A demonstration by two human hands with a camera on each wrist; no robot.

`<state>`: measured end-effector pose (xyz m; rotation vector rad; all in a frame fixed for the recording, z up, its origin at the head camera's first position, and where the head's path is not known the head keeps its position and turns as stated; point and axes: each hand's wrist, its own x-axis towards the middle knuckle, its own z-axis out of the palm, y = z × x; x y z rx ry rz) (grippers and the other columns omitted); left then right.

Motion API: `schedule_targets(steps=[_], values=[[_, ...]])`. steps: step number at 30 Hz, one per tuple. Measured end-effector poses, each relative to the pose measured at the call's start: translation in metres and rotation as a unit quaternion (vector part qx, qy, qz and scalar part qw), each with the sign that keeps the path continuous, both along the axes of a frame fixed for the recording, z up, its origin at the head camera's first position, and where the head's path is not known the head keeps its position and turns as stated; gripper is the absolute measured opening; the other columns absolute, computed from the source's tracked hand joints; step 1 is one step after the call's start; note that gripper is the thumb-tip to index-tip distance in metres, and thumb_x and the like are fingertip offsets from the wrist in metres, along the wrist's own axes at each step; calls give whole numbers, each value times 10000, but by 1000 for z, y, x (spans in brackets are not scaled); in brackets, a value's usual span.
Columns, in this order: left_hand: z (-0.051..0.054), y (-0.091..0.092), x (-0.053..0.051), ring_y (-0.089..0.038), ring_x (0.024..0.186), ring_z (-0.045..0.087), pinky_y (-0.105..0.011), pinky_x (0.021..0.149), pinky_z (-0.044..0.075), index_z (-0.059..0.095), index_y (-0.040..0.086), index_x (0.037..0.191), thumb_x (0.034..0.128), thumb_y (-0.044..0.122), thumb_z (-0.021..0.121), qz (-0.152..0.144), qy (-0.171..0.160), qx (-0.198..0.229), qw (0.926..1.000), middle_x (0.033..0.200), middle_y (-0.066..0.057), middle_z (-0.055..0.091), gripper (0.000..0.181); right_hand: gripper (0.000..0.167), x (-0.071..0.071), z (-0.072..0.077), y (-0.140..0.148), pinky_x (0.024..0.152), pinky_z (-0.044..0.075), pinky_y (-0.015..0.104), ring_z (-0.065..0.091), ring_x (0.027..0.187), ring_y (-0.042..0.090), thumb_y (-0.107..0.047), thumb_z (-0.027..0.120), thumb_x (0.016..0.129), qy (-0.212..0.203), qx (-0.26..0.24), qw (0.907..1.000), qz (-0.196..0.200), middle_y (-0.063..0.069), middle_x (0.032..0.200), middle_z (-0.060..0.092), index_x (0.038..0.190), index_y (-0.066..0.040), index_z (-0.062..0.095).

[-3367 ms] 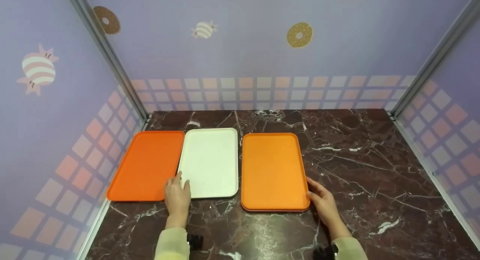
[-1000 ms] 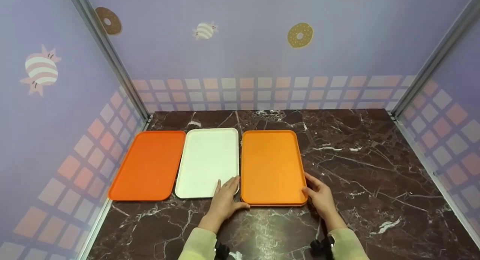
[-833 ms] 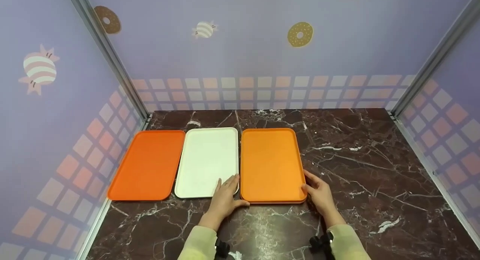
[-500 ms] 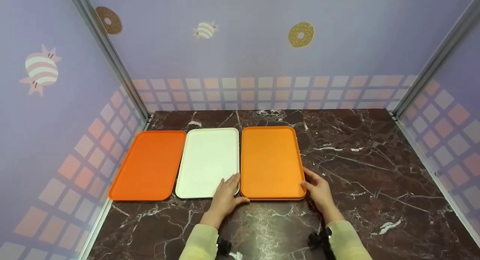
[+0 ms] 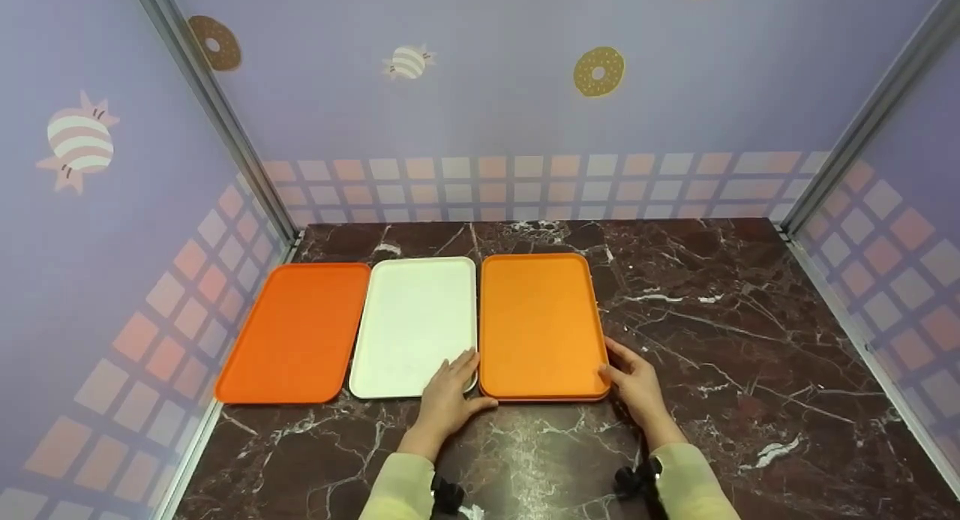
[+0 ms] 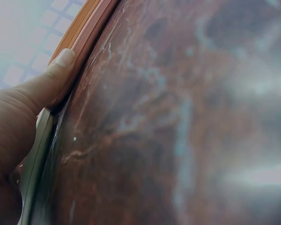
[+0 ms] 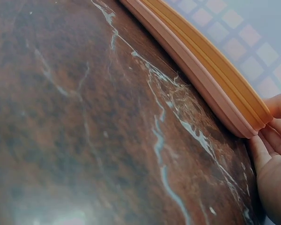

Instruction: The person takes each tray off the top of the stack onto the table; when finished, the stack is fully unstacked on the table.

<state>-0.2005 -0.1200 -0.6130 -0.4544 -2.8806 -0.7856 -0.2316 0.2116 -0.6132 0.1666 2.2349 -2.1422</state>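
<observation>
A yellow-orange tray [image 5: 541,325] lies on top of a pinkish tray [image 7: 206,89], their rims lined up. Directly to the left is a white tray [image 5: 416,317]. My left hand [image 5: 444,409] rests with extended fingers over the white tray's front right corner, and its thumb touches the front edge of the stack, as the left wrist view also shows. At the stack's right side near the front corner, my right hand [image 5: 639,391] grips the edge, thumb at the rim and fingers against the side. Its fingertips are partly hidden.
An orange tray [image 5: 296,332] lies at the far left, beside the white one. Patterned panels [image 5: 495,115] enclose the dark marbled table [image 5: 735,355] at the back and both sides. Each wrist has a black device strapped on.
The stack has slid away from me and slightly left, with my right hand following at its edge. My left hand has moved from the white tray's left side to its right front corner.
</observation>
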Motion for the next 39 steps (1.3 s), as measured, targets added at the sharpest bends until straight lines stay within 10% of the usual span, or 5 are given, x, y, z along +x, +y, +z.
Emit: schedule_targets(steps=[12,19,29,39], values=[[-5,1,2,-442,1399,514,-574,1190,408,487,97,1543,796,517,829,10,346,60,9994,1606,-61,480,923,585,0,1,0,831,545,92,504,1396,368,87,632,946,-26,58,10000,-29,273,1541,489,1509,42,478],[-4,1,0,-277,1449,501,-523,1256,337,446,88,1566,840,549,770,-108,384,-217,9990,1616,-70,464,920,591,0,1,0,823,550,103,500,1395,360,81,619,956,-32,43,10000,34,272,1554,472,1523,31,462],[1,3,1,-354,1521,388,-699,1255,191,431,108,1578,863,579,731,-109,89,-355,9993,1635,-69,435,908,578,-1,-1,2,837,548,100,488,1410,360,87,609,960,-98,5,10000,-17,266,1556,473,1518,33,470],[0,2,0,-349,1517,398,-701,1255,189,432,117,1579,849,584,741,-79,90,-250,9996,1631,-59,441,920,389,2,6,-7,678,514,117,704,990,322,-31,769,881,257,1998,9768,-734,285,1124,719,1241,86,680]])
